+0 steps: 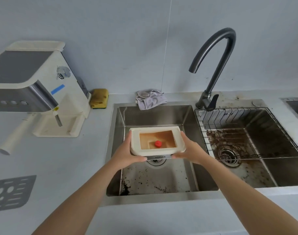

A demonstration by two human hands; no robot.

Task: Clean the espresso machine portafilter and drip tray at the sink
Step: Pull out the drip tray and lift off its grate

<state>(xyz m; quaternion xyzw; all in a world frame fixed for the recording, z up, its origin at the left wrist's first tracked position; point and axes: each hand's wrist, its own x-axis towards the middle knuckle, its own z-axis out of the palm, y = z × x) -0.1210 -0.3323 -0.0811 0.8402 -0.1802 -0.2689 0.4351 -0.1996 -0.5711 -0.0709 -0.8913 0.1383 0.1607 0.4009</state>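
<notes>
A cream drip tray (178, 139) hangs over the left sink basin (155, 116), held level. Its inside is stained brown and a red float (158, 144) sits in the middle. My left hand (127, 150) grips the tray's left side and my right hand (189, 148) grips its right side. The espresso machine (34, 85) stands on the counter at the left, its tray slot bare. A cream portafilter handle (15, 133) sticks out from under the machine toward me. The grey slotted tray grate (10, 192) lies flat on the counter at the near left.
A dark gooseneck faucet (216, 65) rises between the basins. The right basin (280, 170) holds a wire rack (246, 133) and coffee grounds; grounds also speckle the left basin floor. A yellow sponge (99, 98) and a grey cloth (150, 99) lie at the back of the counter.
</notes>
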